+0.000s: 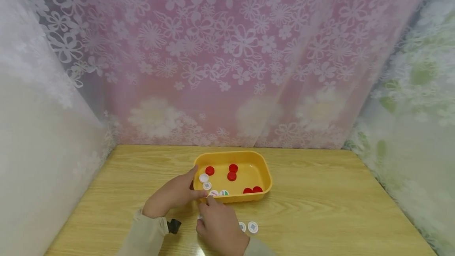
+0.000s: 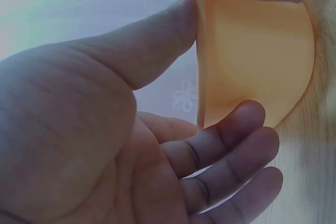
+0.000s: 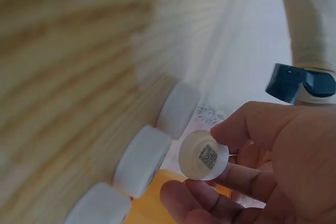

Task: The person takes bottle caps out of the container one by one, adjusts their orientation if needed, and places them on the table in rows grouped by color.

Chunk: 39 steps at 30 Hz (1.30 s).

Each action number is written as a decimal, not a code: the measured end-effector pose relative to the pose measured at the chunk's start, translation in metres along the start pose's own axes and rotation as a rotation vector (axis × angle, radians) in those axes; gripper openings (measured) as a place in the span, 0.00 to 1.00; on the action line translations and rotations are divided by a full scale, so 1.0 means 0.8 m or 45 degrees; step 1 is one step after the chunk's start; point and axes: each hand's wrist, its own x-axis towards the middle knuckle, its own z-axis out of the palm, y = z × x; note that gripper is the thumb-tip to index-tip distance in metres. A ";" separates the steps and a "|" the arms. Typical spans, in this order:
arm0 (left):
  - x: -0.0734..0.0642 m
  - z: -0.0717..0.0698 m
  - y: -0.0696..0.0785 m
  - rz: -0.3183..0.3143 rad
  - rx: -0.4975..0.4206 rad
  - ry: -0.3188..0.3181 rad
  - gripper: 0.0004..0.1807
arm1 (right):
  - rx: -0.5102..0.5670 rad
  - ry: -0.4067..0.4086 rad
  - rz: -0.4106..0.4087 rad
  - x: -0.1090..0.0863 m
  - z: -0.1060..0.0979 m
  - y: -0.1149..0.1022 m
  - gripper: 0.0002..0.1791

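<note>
A yellow plastic tray (image 1: pixel 263 169) holds several red bottle caps (image 1: pixel 232 176) and several white bottle caps (image 1: pixel 204 178). My left hand (image 1: pixel 174 194) grips its left end; in the left wrist view the thumb lies at the rim and the other fingers curl against the outer wall (image 2: pixel 257 51). Just in front of the tray's near side, my right hand (image 1: pixel 222 224) pinches a white bottle cap (image 3: pixel 203 156) between thumb and fingers. That cap's hollow side, with a printed square code inside, faces the right wrist camera; the hand hides most of it in the head view.
More white caps (image 1: pixel 252 227) lie on the wooden table (image 1: pixel 320 192) beside my right hand, lined up in the right wrist view (image 3: pixel 142 161). A black strap-on piece (image 1: pixel 173 226) sits at my left wrist. Flowered curtains (image 1: pixel 227 70) hang behind and at both sides.
</note>
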 end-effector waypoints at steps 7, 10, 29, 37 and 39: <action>0.001 0.000 0.000 0.003 0.016 0.018 0.54 | -0.153 -0.014 0.017 0.004 0.005 0.003 0.09; 0.003 0.002 0.000 0.013 0.030 0.036 0.53 | -0.176 -0.029 0.013 0.006 0.004 0.004 0.10; 0.010 0.007 0.002 -0.016 0.109 0.141 0.52 | -0.130 -0.259 -0.103 0.002 -0.005 0.023 0.04; 0.006 0.004 0.001 0.059 0.073 0.129 0.49 | -0.003 -0.137 -0.206 -0.006 -0.047 0.038 0.05; 0.006 0.003 0.001 0.061 0.083 0.121 0.49 | 0.010 -0.081 -0.213 -0.002 -0.062 0.047 0.06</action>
